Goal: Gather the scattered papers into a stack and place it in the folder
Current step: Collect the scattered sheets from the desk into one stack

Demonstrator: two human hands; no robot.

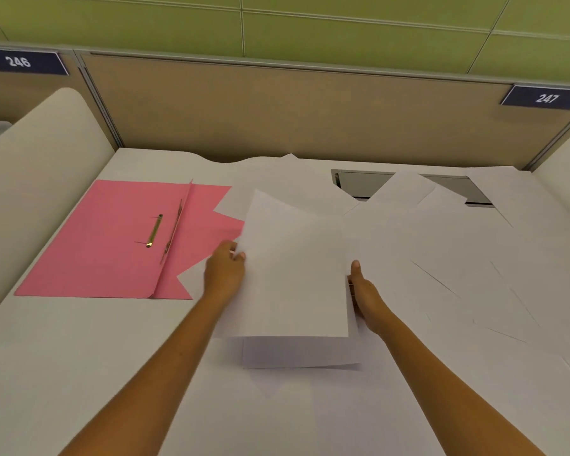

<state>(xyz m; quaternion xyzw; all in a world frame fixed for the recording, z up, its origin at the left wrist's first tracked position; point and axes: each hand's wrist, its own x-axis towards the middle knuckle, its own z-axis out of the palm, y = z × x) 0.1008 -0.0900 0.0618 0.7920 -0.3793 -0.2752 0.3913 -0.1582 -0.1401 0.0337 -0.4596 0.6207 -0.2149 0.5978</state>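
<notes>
Nearest: lone sheet [300,355] flat on desk [79,373]. Above it, small stack [293,268] lifted, pinched at L edge by left hand [224,274], at R by right hand [364,291] (thumb up). Beyond: loose papers [458,245] spread R, pink folder [112,238] open flat L, partly overlapped

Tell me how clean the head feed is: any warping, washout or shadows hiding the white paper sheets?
Head view: wide-angle warp bows the tan partition panel; the scattered white paper sheets wash into the white desk, showing mainly by thin edge shadows; the lifted white paper bundle, held by left hand and right hand, casts a soft shadow below; the pink open folder reads clearly.
</notes>
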